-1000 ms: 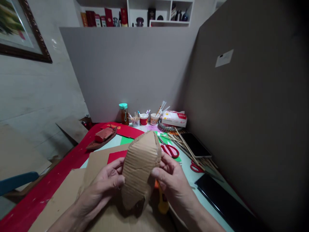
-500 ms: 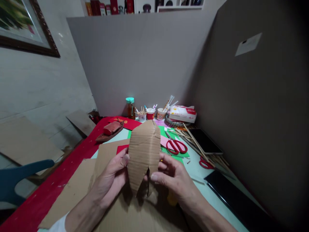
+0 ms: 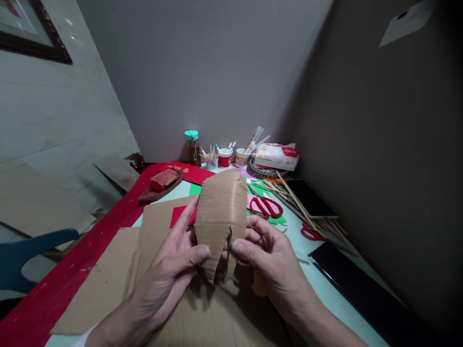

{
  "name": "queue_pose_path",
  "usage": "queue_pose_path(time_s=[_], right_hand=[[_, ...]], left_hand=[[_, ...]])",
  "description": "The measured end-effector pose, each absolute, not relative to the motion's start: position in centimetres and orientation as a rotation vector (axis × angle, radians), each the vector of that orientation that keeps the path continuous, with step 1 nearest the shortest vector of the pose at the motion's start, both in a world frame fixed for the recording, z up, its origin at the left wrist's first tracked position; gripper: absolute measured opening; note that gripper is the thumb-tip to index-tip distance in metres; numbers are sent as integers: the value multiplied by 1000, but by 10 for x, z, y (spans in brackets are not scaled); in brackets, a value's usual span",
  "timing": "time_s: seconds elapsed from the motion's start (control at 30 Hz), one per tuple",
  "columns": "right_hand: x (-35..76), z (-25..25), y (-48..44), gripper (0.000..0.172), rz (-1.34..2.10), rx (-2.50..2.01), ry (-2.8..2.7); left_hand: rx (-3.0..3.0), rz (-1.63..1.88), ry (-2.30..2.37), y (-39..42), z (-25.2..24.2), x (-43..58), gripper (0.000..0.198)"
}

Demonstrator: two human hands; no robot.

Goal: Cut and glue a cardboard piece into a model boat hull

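Note:
A curved piece of brown cardboard (image 3: 220, 207), bent along its length and split at the near end, is held up between both hands. My left hand (image 3: 177, 260) grips its left side, thumb on the face and fingers behind. On the right edge, beside the split, my right hand (image 3: 267, 250) pinches the cardboard with thumb and fingers. Below lies a large flat cardboard sheet (image 3: 202, 318). A red piece (image 3: 178, 216) shows behind my left fingers. Something yellow (image 3: 258, 285), partly hidden, is under my right hand.
Red-handled scissors (image 3: 265, 207) lie right of the cardboard, near wooden sticks (image 3: 289, 193), a tablet (image 3: 311, 198) and a black phone-like slab (image 3: 347, 279). Behind stand a bottle (image 3: 193, 149), paper cups (image 3: 224, 158) and a tissue box (image 3: 277, 156). A brown model boat (image 3: 162, 183) sits at left.
The view has tipped downward. My left thumb has moved onto the cardboard's face near its lower left, and the split end has turned slightly. Both hands keep hold of the piece.

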State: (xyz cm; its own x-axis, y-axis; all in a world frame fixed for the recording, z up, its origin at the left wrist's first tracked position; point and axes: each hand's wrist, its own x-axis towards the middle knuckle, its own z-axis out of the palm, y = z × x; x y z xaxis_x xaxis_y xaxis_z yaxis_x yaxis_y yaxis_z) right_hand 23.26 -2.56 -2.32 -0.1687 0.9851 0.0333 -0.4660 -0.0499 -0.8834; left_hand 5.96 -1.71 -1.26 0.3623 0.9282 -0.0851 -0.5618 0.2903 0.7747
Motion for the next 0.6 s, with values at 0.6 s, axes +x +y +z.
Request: queue_pose_path(time_s=[0.6], right_hand=[[226,-21,-32,27,1334,-768,-1121]], left_hand=[[845,1197,631,-23,-24,70,92]])
